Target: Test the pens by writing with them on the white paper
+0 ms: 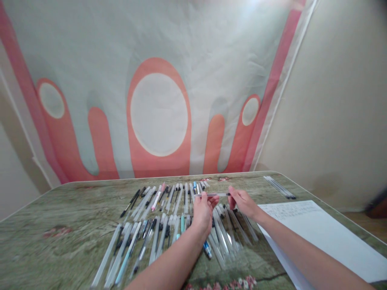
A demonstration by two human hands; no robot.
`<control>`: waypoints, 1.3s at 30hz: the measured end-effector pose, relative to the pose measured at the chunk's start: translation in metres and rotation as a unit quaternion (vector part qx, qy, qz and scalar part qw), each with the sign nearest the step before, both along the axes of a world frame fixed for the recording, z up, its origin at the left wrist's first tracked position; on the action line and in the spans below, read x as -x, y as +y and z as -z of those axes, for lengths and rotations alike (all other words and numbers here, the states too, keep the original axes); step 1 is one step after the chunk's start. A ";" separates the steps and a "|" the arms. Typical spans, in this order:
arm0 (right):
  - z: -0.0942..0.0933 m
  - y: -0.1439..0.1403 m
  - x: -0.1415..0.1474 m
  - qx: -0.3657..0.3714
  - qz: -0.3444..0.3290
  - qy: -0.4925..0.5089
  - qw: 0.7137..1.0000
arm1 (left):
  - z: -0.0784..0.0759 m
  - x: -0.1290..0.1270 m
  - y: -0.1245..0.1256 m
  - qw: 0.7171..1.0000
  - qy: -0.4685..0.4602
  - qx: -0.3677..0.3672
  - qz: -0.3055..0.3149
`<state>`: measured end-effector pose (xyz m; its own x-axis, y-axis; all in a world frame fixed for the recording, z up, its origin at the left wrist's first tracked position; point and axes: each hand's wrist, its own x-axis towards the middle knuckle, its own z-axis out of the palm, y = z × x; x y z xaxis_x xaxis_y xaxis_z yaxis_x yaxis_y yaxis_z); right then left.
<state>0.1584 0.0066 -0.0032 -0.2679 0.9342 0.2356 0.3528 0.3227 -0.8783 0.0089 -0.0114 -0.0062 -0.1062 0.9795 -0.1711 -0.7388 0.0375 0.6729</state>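
Head view. Backdrop: a wrinkled pale banner [157,80] with salmon drip shapes and white ovals hangs behind the table [60,209]; a plain beige wall stands at right. The table top is greenish with a wood-grain print and a floral strip at the near edge.

Two rough rows of pens lie on the table: far row [163,197], near row [136,245], most with clear or frosted barrels, a few black, pink or teal. Their long axes run mostly away from the person, fanned slightly. A small separate bundle of pens [279,187] lies well apart at far right. A white sheet of paper [317,237] lies at right under the right forearm; faint lines of writing show at its top, too small to read. No brand or label is legible on any pen.

Both hands are raised just above the rows. The left hand [202,213] is curled, fingertips pinching the left end of one clear pen [211,195]. The right hand [243,203] pinches the right end, fingers closed on it. The held pen's long axis runs left-right, crosswise to the pens below, and is level. It sits between the two hands, above the gap between the rows; neither hand is nearer, each has an end.
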 end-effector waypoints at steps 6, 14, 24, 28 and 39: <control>-0.002 -0.002 -0.001 -0.071 0.008 -0.007 0.997 | 0.002 0.001 0.002 1.000 -0.005 0.016 -0.013; 0.001 -0.003 0.004 -0.061 0.027 -0.036 0.997 | 0.003 0.001 0.002 1.000 0.013 -0.003 -0.009; -0.011 -0.007 0.000 -0.077 -0.003 -0.038 0.996 | 0.000 0.001 0.000 1.000 0.004 -0.006 -0.008; -0.010 -0.007 0.001 -0.057 -0.012 -0.043 0.997 | 0.002 0.001 0.000 1.000 0.012 -0.017 -0.004; -0.011 -0.004 -0.006 -0.035 -0.033 -0.006 0.999 | 0.000 0.002 0.002 1.000 0.003 0.000 -0.016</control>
